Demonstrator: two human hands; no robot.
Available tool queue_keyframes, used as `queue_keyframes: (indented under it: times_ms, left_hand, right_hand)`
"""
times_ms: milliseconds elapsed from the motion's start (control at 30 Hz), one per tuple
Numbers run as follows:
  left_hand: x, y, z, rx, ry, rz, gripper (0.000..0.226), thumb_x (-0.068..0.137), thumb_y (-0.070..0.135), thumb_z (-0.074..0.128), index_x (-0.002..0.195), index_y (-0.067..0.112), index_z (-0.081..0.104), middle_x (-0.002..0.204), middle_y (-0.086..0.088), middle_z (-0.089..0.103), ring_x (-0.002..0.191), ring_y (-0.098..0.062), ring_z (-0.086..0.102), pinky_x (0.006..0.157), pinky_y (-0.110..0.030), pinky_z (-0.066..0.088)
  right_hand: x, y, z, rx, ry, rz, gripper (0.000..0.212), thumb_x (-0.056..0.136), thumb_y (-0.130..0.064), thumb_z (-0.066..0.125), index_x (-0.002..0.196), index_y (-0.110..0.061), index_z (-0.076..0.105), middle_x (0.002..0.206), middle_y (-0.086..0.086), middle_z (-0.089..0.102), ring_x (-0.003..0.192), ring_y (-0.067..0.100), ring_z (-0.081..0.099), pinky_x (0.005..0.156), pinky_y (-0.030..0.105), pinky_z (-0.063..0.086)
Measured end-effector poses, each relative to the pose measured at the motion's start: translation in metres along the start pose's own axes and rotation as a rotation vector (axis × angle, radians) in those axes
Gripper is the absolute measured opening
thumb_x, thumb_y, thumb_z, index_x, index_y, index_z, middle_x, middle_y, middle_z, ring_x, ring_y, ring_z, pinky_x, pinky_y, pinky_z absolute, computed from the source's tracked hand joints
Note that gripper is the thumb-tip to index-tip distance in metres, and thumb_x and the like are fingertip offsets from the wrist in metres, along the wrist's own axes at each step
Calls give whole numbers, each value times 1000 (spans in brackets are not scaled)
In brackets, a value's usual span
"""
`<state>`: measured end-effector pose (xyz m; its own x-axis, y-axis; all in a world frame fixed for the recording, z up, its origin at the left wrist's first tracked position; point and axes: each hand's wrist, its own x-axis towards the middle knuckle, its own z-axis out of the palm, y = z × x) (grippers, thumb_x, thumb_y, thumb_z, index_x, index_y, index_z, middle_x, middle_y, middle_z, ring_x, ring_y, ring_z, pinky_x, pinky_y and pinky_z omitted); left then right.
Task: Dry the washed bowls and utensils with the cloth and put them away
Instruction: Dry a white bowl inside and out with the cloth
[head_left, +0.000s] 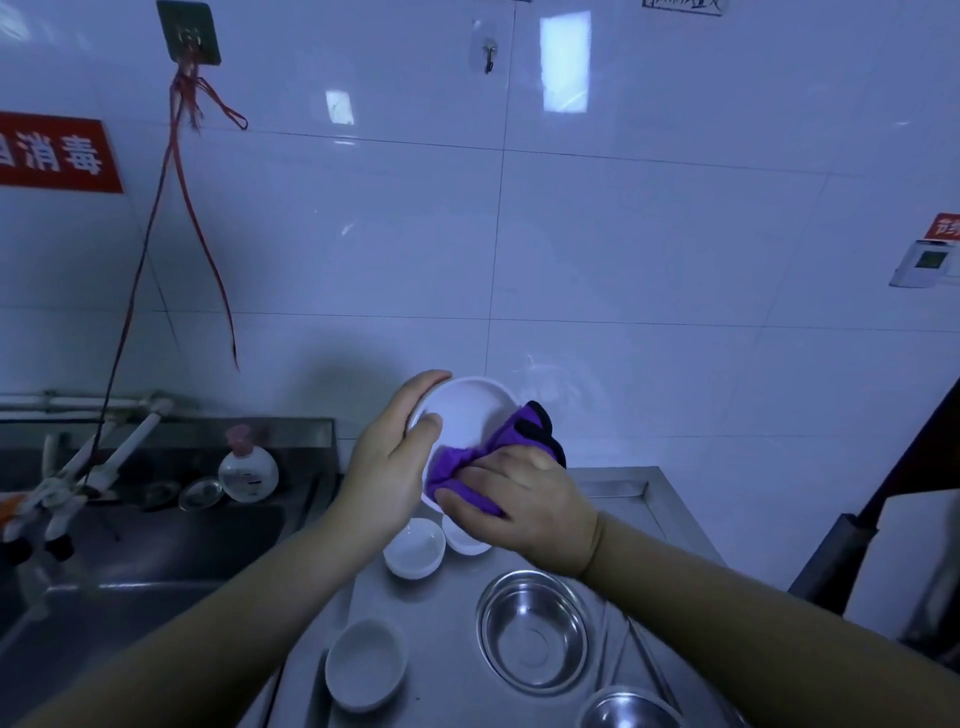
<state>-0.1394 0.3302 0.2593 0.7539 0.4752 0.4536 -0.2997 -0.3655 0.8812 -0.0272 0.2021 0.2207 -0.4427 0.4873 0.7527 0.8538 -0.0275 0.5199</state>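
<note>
My left hand (389, 467) grips the rim of a white bowl (467, 415), held tilted above the steel counter (675, 519). My right hand (524, 509) holds a purple cloth (514, 441) and presses it into the bowl's lower right side. Below on the counter sit three small white bowls (415, 553), (462, 540), (366, 665). A steel bowl (535, 634) stands to their right, and a second steel bowl (628, 709) shows at the bottom edge. Thin metal utensils (649, 660) lie beside the steel bowls.
A steel sink (156, 545) lies to the left, with a faucet (104, 467), a soap bottle (248, 467) and small glass dishes (200, 493) on its ledge. White tiled wall behind. A dark object and a white board (909, 561) stand at the right edge.
</note>
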Motion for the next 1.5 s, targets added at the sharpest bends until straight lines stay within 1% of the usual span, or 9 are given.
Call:
queue_keyframes:
  times_ms: [233,400,533,633,833,1033,1300,1400,1500]
  left_hand:
    - [19,21,-12,181,-448,-196,48,64,16,43,106,23,66,101,4,68,91,-15,60,77,-21,45]
    - [8,13,-5,38,-124,-199,47,65,23,57,111,27,61,102,6,71,98,-17,66,87,-42,52]
    - [-14,-1,18,-103,112,-122,43,72,27,53,111,46,51,99,24,66,90,-1,64,76,-22,51]
    - [-15,-1,15,-101,84,-85,41,79,30,45,108,58,51,104,31,61,93,8,59,72,-6,45]
    - [-12,4,6,-17,-68,-61,41,80,23,43,113,41,57,116,25,62,112,5,53,91,-7,40]
    - [-5,12,-2,159,-400,-242,51,68,20,45,113,33,62,110,5,68,106,-18,61,95,-40,46]
    - [-23,4,17,5,13,-235,69,64,27,58,131,35,43,106,14,65,94,-7,64,83,-30,52]
    - [-26,-1,20,40,13,-165,48,77,34,45,119,56,43,108,26,62,100,-3,60,88,-28,47]
    - [-23,-3,13,36,-44,-145,46,79,27,41,112,58,51,104,20,65,98,-10,61,88,-30,47]
  right_hand:
    - [-10,43,-14,-14,-152,-376,34,80,-12,72,110,-17,57,90,3,71,84,22,66,88,33,51]
    - [-1,23,-18,-119,-157,-65,26,84,-5,61,106,-16,54,80,1,68,71,22,64,73,32,53]
    - [14,-13,-14,-137,-77,293,24,96,-12,50,95,-17,73,77,0,66,68,22,63,69,32,49]
    - [8,-34,-10,-33,-53,406,18,89,-9,61,98,-16,74,86,-1,68,77,21,63,76,32,46]
    - [-16,-13,-10,78,-42,136,27,86,-5,65,111,-17,63,94,2,71,86,22,66,85,31,48]
    - [-32,26,-21,27,-182,-266,32,84,-10,69,113,-18,59,97,3,71,94,21,65,96,33,47]
    - [-7,-8,-27,-92,-131,233,21,96,-17,54,96,-18,75,85,-1,69,77,19,66,73,31,49]
    - [-4,-32,-23,-51,-128,362,21,93,-15,54,99,-18,75,88,-2,69,78,19,64,74,31,46]
    - [-12,-35,-22,37,-112,340,20,87,-12,62,102,-16,74,93,-1,70,84,20,65,81,31,47]
